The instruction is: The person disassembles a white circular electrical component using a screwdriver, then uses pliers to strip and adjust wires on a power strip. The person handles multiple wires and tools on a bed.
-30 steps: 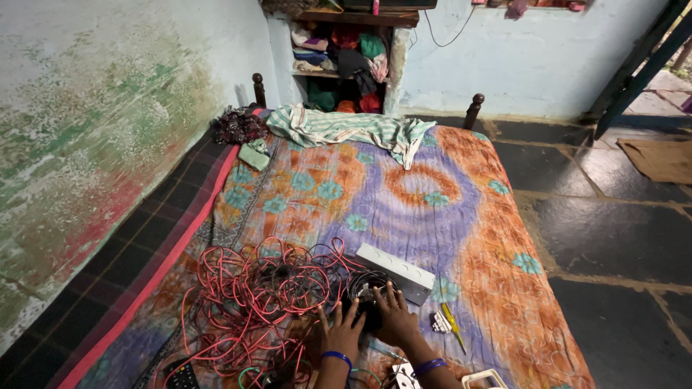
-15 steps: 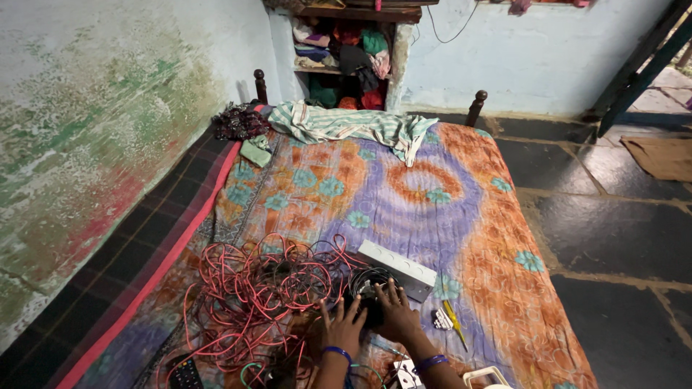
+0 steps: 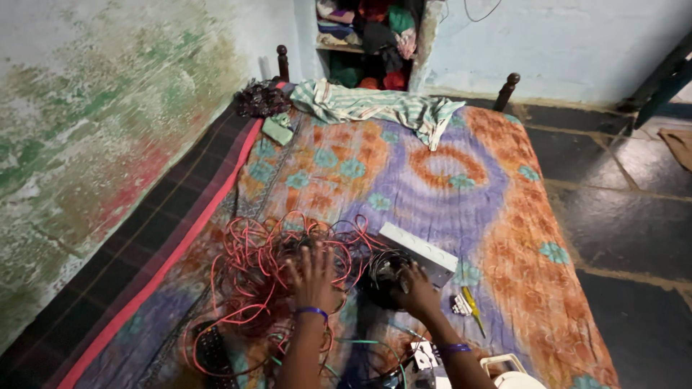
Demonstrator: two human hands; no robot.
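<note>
On the patterned orange-purple bed sheet [image 3: 432,173], the left hand [image 3: 311,277] lies spread and released on tangled red wires [image 3: 252,274]; beside them, the right hand [image 3: 414,292] grasps a dark round coil [image 3: 382,277].

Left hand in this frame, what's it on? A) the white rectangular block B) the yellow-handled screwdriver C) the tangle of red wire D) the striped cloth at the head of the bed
C: the left hand lies spread on the tangle of red wire, far from the striped cloth at the bed's far end.
</note>
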